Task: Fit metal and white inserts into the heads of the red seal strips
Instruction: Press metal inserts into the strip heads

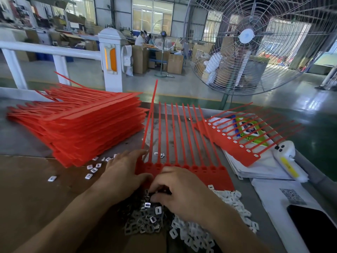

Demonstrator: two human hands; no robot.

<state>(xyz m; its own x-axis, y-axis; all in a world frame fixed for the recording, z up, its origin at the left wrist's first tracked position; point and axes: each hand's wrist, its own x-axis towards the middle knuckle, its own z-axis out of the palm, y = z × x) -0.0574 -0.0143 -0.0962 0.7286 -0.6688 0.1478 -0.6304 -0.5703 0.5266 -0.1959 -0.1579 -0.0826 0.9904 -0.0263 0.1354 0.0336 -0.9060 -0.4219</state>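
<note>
A comb of joined red seal strips (182, 141) lies in front of me, heads toward me and tails pointing away. My left hand (125, 172) rests flat on the left end of its head bar. My right hand (178, 192) has its fingers curled over the near edge of the bar, above a pile of metal inserts (145, 221); what it pinches is hidden. White inserts (191, 234) are heaped just right of the metal ones.
A tall stack of red strip combs (82, 123) fills the left of the table. Another comb with fitted heads (235, 143) lies on papers at the right. Loose assembled inserts (93, 168) lie on the cardboard. A black phone (313, 229) sits at the right edge; a large fan (255, 42) stands behind.
</note>
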